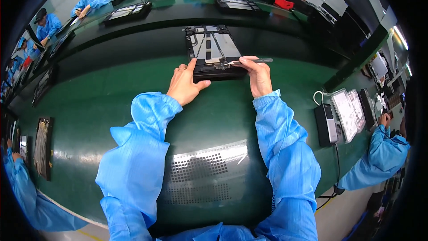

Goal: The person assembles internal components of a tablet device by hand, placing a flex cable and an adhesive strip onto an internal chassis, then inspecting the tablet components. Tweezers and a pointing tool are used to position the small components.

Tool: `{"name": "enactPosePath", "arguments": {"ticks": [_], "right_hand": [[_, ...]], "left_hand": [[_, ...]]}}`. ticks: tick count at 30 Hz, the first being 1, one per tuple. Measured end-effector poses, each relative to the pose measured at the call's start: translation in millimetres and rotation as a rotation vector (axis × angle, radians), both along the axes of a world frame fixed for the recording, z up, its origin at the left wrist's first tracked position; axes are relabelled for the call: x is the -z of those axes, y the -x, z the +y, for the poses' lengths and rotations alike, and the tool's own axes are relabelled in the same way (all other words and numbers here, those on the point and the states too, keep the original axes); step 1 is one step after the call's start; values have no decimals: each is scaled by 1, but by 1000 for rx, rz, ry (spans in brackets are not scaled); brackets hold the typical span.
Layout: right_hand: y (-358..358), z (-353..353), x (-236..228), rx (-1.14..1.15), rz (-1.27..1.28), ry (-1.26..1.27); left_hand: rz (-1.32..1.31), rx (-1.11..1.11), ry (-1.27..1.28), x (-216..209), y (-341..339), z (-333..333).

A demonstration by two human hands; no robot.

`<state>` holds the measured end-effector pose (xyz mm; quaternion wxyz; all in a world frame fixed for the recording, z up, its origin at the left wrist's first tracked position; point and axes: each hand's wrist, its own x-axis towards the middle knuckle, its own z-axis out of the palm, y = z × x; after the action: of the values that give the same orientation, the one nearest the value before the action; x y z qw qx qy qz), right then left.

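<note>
An opened tablet-like device (229,44) with silvery battery panels and dark ribbon strips lies in a black tray (218,76) in front of me. My left hand (183,82) rests against the tray's near left corner, index finger and thumb stretched apart. In my right hand (256,73) is a pair of tweezers (263,60), pinched between thumb and fingers. Their tips reach the strip along the device's near edge. What the tips touch there is too small to make out.
Nearer me lies a clear sheet (200,169) with rows of small black squares. At right stand a black-and-grey box (326,125) with a cable and bagged sheets (347,111); at left, a dark tray of thin strips (43,147). Beyond, more devices (127,12) and co-workers in blue.
</note>
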<state>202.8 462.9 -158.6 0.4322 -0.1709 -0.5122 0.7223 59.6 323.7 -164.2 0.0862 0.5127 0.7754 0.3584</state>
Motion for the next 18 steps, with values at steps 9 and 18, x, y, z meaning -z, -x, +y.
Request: {"name": "enactPosePath", "arguments": {"ticks": [9, 18], "right_hand": [[-81, -69, -60, 12, 45, -73], [-169, -149, -102, 184, 150, -77]], "left_hand": [[564, 205, -337, -56, -39, -60], [563, 335, -455, -116, -111, -133]]}}
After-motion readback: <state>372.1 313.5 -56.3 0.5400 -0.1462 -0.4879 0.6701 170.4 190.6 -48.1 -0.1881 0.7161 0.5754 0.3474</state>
